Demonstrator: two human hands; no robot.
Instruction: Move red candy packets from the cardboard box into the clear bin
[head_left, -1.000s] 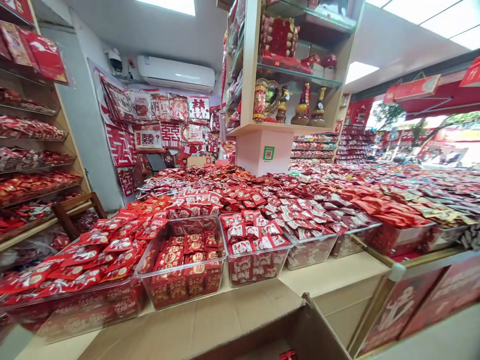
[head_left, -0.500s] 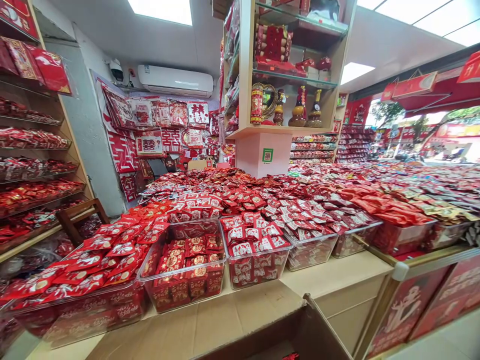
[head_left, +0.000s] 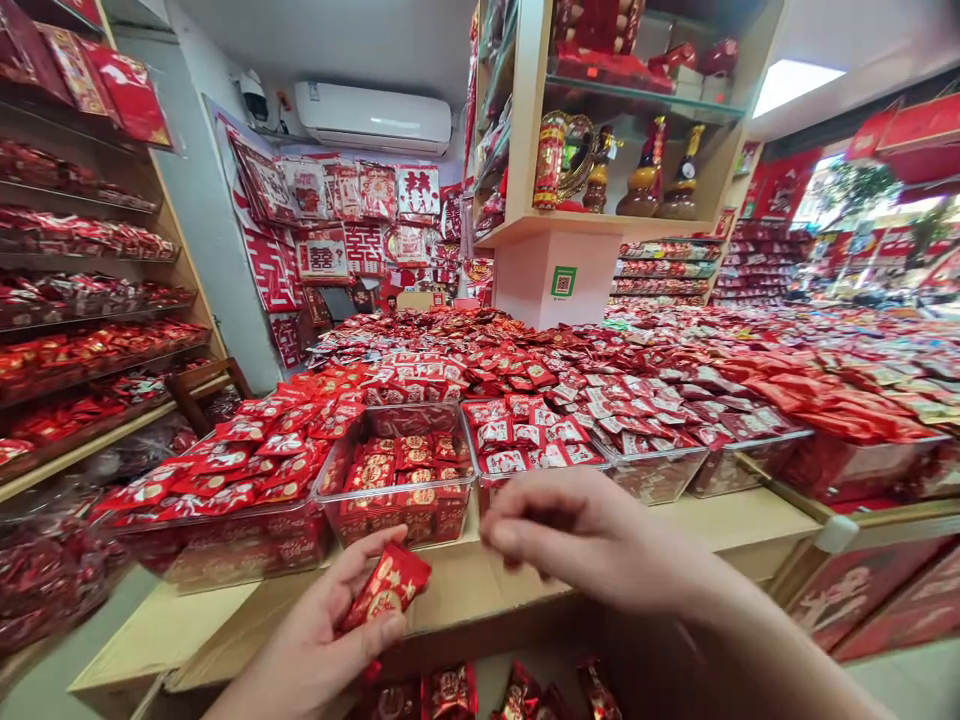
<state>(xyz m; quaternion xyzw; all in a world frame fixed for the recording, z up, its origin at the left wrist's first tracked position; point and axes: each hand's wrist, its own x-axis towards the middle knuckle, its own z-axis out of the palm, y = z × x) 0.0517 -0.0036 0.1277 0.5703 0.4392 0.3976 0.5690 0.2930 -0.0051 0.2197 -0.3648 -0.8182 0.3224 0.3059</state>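
My left hand (head_left: 330, 625) is closed around a small red candy packet (head_left: 390, 585) with gold print, tilted above the cardboard box. To its right, my right hand (head_left: 555, 525) hangs in front of the white-and-red packets, fingers curled and thumb drawn in. It is slightly blurred, and whatever it may hold is hidden. Below both hands is the open cardboard box (head_left: 480, 645), with several red packets (head_left: 450, 690) lying inside. Just beyond the left hand stands a clear plastic bin (head_left: 345, 495) partly filled with similar red-and-gold packets (head_left: 416, 475).
A heaped bin of red packets (head_left: 247, 455) stands at the left, and a bin of white-and-red packets (head_left: 529, 435) at the right. Loaded shelves (head_left: 82, 270) line the left wall. A pillar (head_left: 551, 275) with a glass-shelved cabinet (head_left: 517, 170) rises behind the heaps.
Both hands have come into view, the left with a candy packet. The view has tipped down and shifted left, showing more of the box's inside and the packets in it.
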